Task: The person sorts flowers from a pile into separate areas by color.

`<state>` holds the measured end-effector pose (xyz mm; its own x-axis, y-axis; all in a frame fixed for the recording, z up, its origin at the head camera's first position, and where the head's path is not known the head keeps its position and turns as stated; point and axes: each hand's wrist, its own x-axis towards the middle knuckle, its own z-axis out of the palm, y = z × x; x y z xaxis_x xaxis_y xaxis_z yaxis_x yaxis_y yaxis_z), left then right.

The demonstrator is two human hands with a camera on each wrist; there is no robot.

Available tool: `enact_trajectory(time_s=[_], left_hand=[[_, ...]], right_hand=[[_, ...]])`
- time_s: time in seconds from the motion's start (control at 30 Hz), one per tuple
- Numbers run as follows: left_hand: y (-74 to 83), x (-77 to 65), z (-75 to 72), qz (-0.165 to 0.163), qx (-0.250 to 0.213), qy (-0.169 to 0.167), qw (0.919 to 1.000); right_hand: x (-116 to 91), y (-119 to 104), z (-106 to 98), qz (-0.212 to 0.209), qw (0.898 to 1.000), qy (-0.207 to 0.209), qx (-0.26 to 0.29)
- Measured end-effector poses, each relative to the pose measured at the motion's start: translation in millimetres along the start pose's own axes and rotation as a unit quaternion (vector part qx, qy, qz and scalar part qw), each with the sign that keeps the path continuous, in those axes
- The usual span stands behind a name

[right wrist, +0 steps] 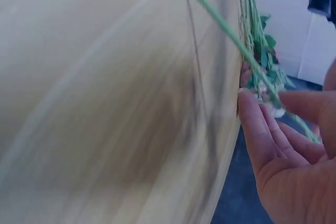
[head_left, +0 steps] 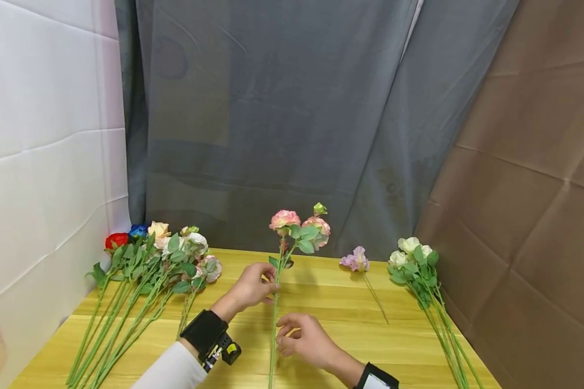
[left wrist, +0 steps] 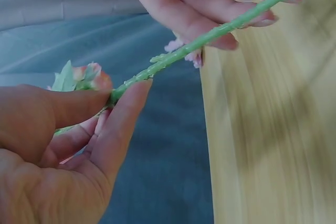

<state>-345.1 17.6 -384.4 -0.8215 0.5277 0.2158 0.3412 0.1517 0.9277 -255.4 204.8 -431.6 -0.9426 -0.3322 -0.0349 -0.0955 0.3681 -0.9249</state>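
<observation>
A pink peony (head_left: 285,219) with two blooms, a green bud and leaves stands upright over the table in the middle of the head view. My left hand (head_left: 253,283) pinches its long green stem (left wrist: 210,36) between thumb and fingers, below the leaves. Lower down, my right hand (head_left: 309,340) is beside the stem with loosely bent fingers. In the right wrist view, the stem (right wrist: 231,32) passes between the right thumb and fingers, which are apart; whether they touch it I cannot tell. Its lower end appears near the tabletop in that view.
Several mixed flowers, among them a red rose (head_left: 117,240) and a blue one (head_left: 138,231), lie at the left of the wooden table (head_left: 243,351). A purple flower (head_left: 356,259) lies right of centre. White roses (head_left: 410,245) lie farther right. Cloth hangs around three sides.
</observation>
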Motion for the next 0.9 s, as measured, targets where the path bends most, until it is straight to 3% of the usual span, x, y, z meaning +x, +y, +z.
enact_trajectory(time_s=[0.27, 0.63, 0.8, 0.9], left_hand=[[-1.7, 3.4, 10.2, 0.011, -0.014, 0.012, 0.9998], [-7.6, -0.2, 15.0, 0.003, -0.046, 0.005, 0.9989], [-8.8, -3.5, 8.8, 0.011, -0.015, 0.004, 0.9998], [-10.4, -6.8, -0.8, 0.022, 0.061, -0.001, 0.9979]], right_hand=[[-4.5, -1.0, 5.4, 0.005, 1.000, 0.010, 0.010], [-2.0, 1.2, 9.0, 0.009, 0.998, 0.045, 0.031], [-0.2, 1.7, 3.9, 0.004, 0.998, 0.058, 0.015], [0.5, 2.6, -2.4, 0.002, 0.997, 0.071, 0.012]])
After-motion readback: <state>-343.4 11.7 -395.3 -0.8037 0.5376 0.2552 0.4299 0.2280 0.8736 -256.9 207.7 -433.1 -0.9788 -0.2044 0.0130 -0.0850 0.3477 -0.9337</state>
